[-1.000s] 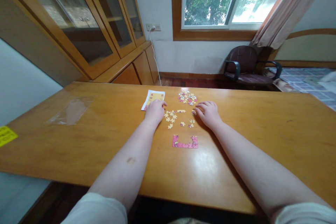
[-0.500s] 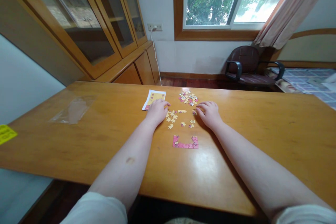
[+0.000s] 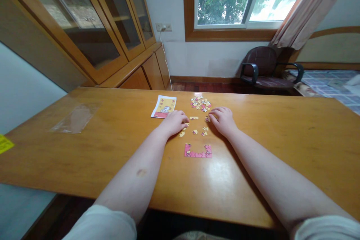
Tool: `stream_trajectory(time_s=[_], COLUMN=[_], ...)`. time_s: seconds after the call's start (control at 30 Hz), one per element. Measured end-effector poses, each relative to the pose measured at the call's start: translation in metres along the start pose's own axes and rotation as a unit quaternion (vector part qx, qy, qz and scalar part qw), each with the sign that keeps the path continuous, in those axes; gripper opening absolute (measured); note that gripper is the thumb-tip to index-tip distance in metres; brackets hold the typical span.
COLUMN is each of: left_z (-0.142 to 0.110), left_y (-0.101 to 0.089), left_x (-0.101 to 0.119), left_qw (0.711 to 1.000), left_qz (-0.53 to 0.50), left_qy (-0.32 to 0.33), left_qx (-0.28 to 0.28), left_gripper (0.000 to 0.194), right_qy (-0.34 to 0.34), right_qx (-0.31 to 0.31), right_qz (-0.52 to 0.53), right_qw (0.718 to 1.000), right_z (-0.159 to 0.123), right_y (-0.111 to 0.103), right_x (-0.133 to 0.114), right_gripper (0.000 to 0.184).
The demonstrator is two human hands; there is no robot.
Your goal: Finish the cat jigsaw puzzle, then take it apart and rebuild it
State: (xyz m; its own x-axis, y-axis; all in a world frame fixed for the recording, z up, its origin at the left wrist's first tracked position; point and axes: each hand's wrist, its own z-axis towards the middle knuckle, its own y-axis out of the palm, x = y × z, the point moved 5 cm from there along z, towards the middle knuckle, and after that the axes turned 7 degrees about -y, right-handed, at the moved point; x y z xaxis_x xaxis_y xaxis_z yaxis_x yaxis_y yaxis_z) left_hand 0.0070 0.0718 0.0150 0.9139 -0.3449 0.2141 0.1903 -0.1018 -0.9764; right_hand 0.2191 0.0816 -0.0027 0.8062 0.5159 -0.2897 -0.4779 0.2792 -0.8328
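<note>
My left hand [image 3: 176,122] is over a cluster of yellow puzzle pieces [image 3: 182,134], covering most of them. Its fingers are bent and close together, and whatever lies under the fingertips is hidden. With thumb and fingertips, my right hand [image 3: 222,118] pinches at a small dark-and-yellow puzzle piece [image 3: 207,119] on the table. Between the hands lie a joined yellow strip [image 3: 194,118] and a few loose pieces [image 3: 195,132]. Closer to me sits a U-shaped pink joined section [image 3: 198,155]. Behind the hands is a pile of mixed pieces [image 3: 200,103].
A picture card [image 3: 163,105] lies beyond my left hand. Farther left, a clear plastic bag [image 3: 75,118] rests on the wooden table [image 3: 118,135], near a yellow label [image 3: 5,143]. A glass-door cabinet [image 3: 112,26] and an armchair [image 3: 261,65] stand past the table.
My left hand has slid right, off the picture card's lower edge and onto the yellow pieces. The right hand stays at the same piece. The view has shifted slightly.
</note>
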Motion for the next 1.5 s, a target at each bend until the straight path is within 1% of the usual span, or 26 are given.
stream_trajectory(time_s=[0.1,0.2,0.3,0.37,0.4,0.43,0.5,0.57,0.6,0.63,0.67,0.7,0.77,0.83,0.9,0.97,1.07,1.17,1.3,1.5], left_z=[0.001,0.001,-0.001,-0.002,-0.003,-0.004,-0.005,-0.007,-0.009,-0.012,-0.015,-0.018,-0.026,-0.031,-0.034,-0.035,-0.034,-0.034,-0.035,-0.036], left_y=[0.002,0.003,-0.001,-0.010,-0.015,-0.020,-0.023,-0.019,-0.016,-0.012,-0.007,-0.002,0.007,0.013,0.016,0.016,0.015,0.016,0.017,0.019], left_x=[0.002,0.001,-0.001,-0.003,-0.004,-0.004,-0.003,-0.001,0.001,0.001,0.002,0.003,0.004,0.006,0.007,0.008,0.007,0.005,0.001,0.002], left_qw=[1.000,0.999,0.995,0.986,0.980,0.974,0.965,0.961,0.959,0.957,0.953,0.948,0.942,0.939,0.942,0.947,0.951,0.952,0.954,0.951], left_qz=[0.000,-0.027,-0.093,-0.152,-0.182,-0.206,-0.238,-0.248,-0.253,-0.261,-0.273,-0.285,-0.303,-0.309,-0.296,-0.278,-0.264,-0.255,-0.249,-0.253], left_qy=[-0.007,-0.021,-0.048,-0.069,-0.079,-0.092,-0.110,-0.110,-0.105,-0.103,-0.097,-0.092,-0.086,-0.076,-0.072,-0.072,-0.069,-0.068,-0.079,-0.078], left_qx=[-0.002,0.004,0.003,0.011,0.019,0.022,-0.006,-0.051,-0.069,-0.081,-0.093,-0.104,-0.120,-0.130,-0.139,-0.142,-0.143,-0.152,-0.149,-0.159], left_gripper=[0.019,0.017,0.012,0.011,0.012,0.014,0.016,0.017,0.017,0.017,0.017,0.018,0.018,0.017,0.016,0.015,0.015,0.016,0.018,0.019], right_qy=[-0.002,0.002,0.007,0.001,-0.014,-0.043,-0.104,-0.124,-0.132,-0.137,-0.136,-0.133,-0.121,-0.113,-0.106,-0.100,-0.100,-0.099,-0.098,-0.096], right_qx=[0.001,-0.005,-0.013,-0.033,-0.063,-0.114,-0.254,-0.355,-0.383,-0.399,-0.412,-0.419,-0.428,-0.434,-0.444,-0.455,-0.453,-0.451,-0.452,-0.454], right_qz=[0.006,0.008,-0.007,-0.025,-0.030,-0.027,-0.011,-0.021,-0.027,-0.035,-0.050,-0.060,-0.075,-0.075,-0.068,-0.063,-0.059,-0.054,-0.054,-0.054], right_qw=[1.000,1.000,1.000,0.999,0.997,0.992,0.962,0.926,0.914,0.906,0.900,0.896,0.892,0.891,0.887,0.882,0.884,0.885,0.885,0.884], right_z=[0.000,0.000,0.003,0.003,0.002,-0.002,-0.016,-0.036,-0.045,-0.053,-0.059,-0.063,-0.066,-0.065,-0.063,-0.063,-0.063,-0.064,-0.063,-0.061], right_y=[0.000,0.000,-0.007,-0.017,-0.022,-0.025,-0.028,-0.032,-0.034,-0.035,-0.035,-0.035,-0.032,-0.029,-0.027,-0.026,-0.026,-0.025,-0.027,-0.028], right_x=[0.000,0.001,-0.003,-0.016,-0.029,-0.045,-0.085,-0.121,-0.137,-0.149,-0.157,-0.162,-0.164,-0.162,-0.159,-0.157,-0.157,-0.156,-0.158,-0.159], right_gripper=[0.031,0.031,0.031,0.032,0.034,0.035,0.037,0.039,0.040,0.048,0.058,0.064,0.069,0.069,0.067,0.066,0.065,0.062,0.061,0.061])
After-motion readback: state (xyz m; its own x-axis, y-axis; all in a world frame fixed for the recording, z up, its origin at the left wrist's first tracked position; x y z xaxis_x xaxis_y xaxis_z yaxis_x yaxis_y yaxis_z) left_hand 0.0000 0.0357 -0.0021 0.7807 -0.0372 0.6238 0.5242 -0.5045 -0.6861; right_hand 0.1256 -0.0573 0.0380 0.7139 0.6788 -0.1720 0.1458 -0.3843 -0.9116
